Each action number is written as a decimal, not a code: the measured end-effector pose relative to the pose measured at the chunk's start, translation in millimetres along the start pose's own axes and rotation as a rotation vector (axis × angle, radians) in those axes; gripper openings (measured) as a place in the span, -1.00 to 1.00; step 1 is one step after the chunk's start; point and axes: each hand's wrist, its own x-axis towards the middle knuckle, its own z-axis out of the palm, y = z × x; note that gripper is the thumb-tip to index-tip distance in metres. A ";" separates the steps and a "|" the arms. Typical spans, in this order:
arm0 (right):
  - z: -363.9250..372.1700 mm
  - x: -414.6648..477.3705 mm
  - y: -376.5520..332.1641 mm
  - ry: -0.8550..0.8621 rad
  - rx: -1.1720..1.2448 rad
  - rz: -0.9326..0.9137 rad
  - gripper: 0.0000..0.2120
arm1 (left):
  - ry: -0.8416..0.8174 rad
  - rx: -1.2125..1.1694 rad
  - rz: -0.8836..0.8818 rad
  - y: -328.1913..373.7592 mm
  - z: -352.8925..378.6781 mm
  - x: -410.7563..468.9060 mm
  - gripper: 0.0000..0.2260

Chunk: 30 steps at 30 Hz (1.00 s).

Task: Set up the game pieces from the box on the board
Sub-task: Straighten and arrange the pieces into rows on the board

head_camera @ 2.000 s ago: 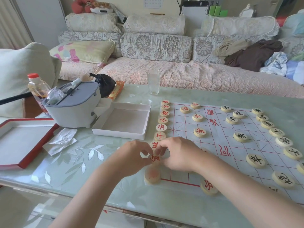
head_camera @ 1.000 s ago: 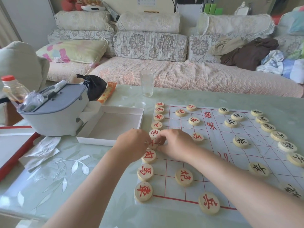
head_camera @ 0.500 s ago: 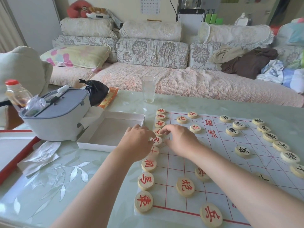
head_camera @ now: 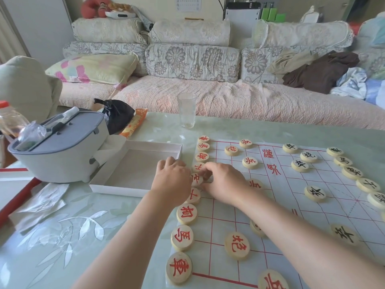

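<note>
1. The xiangqi board (head_camera: 287,190) lies on the right part of the glass counter (head_camera: 83,236) and reaches its near edge.
2. The red pieces (head_camera: 186,213) form a row along the board's left edge, running from the counter's near edge toward its far edge. The black pieces (head_camera: 315,193) stand toward the right edge.
3. Both hands meet at the centre red piece (head_camera: 195,180) of that row.
4. Left hand (head_camera: 173,184): knuckles up, fingers curled at the piece's left side. The fingertips are hidden, so the grip cannot be determined.
5. Right hand (head_camera: 226,184): forefinger and thumb curl onto the piece's right edge.
6. The open white box (head_camera: 133,191) lies just left of the hands.
</note>
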 end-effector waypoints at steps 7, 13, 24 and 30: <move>-2.0 -1.1 0.1 0.056 0.051 -0.012 -0.75 | 0.150 -0.080 -0.012 2.1 0.1 4.6 -0.77; -8.8 3.2 -4.8 0.152 0.244 -0.106 -0.79 | 0.174 -0.639 -0.129 4.4 -19.6 7.6 -0.86; -31.2 1.0 -13.7 0.021 0.515 -0.194 -0.69 | 0.160 -1.178 -0.416 -1.7 -41.4 4.3 -0.88; -28.8 -3.5 -16.7 0.091 0.471 -0.173 -0.68 | 0.040 -1.408 -0.472 -6.0 -42.2 3.4 -0.87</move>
